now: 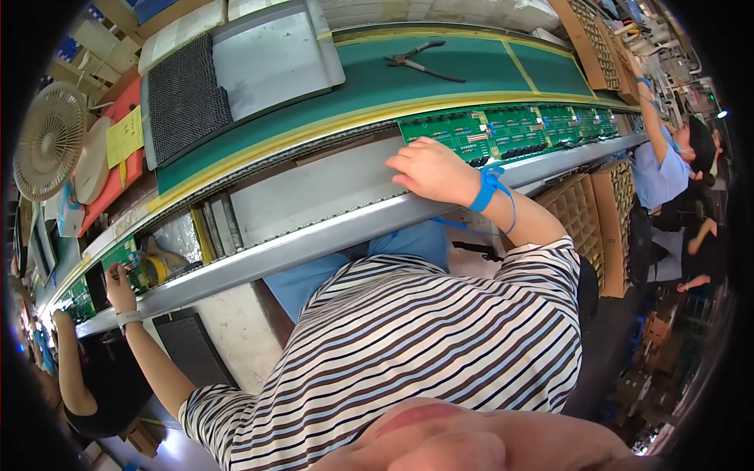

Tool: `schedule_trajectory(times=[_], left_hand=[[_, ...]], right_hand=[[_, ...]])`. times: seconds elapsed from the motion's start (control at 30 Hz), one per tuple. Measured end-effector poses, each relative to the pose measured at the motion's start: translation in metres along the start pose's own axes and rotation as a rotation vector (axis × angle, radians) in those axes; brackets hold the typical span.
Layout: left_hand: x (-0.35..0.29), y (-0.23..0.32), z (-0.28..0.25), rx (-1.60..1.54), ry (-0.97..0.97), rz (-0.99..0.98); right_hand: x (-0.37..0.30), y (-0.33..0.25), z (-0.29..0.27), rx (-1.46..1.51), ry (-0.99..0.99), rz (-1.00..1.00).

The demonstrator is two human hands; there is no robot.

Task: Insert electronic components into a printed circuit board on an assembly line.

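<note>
A long green circuit board panel [514, 132], with rows of small components and dark parts along its near edge, lies on the rails to the right. My right hand [436, 171], a blue strap on its wrist, is at the panel's left end, fingers apart and touching its near corner. Far to the left, my left hand [121, 290] has its fingers bent at another green circuit board [126, 257] on the same rails. Its fingertips are small in view and seem to pinch that board's edge. A dark gap separates this board from a further green board [76, 302].
The metal rail [314, 239] runs between my hands. Behind it, pliers [416, 64] lie on a green mat [369, 67] beside a grey metal tray [275, 67] with a black mat. A fan [51, 141] stands at left; divided cartons [577, 220] at right. Co-workers are on both sides.
</note>
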State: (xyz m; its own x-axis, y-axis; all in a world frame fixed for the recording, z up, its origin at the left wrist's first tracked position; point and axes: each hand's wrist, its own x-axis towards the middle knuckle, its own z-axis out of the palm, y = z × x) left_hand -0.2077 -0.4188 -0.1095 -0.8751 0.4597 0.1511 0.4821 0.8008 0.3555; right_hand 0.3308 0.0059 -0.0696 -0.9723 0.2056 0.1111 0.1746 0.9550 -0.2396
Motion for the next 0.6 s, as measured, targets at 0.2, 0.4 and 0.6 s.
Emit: schedule_trajectory(times=[0.2,0.4,0.6], left_hand=[[-0.045,0.065,0.016,-0.086,-0.079,0.182],[-0.088,0.189,0.016,-0.118,-0.263,0.320],[-0.124,0.267,0.030,-0.145,-0.433,0.682]], right_hand=[[-0.008,0.003,-0.006,-0.036,-0.095,0.069],[-0.024,0.020,-0.010,-0.230,-0.110,0.234],[0.001,0.012,-0.022,-0.279,-0.187,0.274]])
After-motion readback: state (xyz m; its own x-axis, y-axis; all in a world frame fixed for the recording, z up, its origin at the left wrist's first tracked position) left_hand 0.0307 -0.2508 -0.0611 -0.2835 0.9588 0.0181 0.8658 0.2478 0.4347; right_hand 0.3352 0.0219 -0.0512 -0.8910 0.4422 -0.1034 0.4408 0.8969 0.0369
